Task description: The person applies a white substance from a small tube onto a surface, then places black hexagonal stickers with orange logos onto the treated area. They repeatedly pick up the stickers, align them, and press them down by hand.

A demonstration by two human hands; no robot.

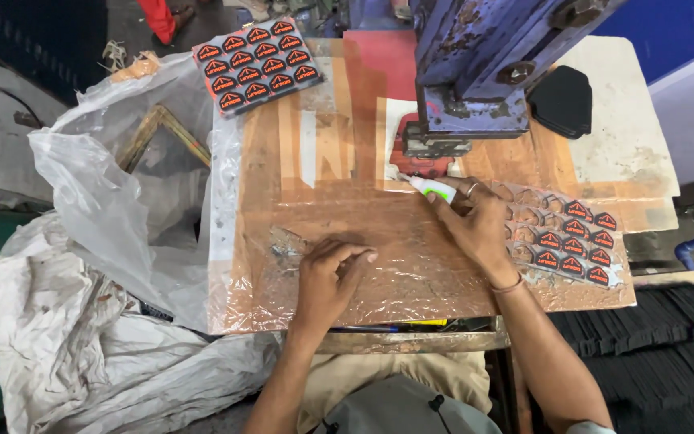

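Right hand (475, 225), frame centre, gripping small white glue tube (431, 189), nozzle aimed under blue metal press (475, 72); left hand (332, 269) loosely curled, empty, steadying film-covered wooden board (315, 177).

Left hand (332, 269) flat, fingers curled, palm down; right hand (475, 221) closed in grip, forearms extended.

One view only is supplied, taken from a camera worn on the head. It is directed steeply downward and forward over the brown, film-covered wooden table (323, 201), at close, arm's-length range. The forearms are seen entering from the bottom edge, the lap directly beneath. The blue, rusted metal press (475, 64) is cut off by the top edge. Crumpled white plastic sacking (66, 321) fills the left margin. No second view is available for overlap.
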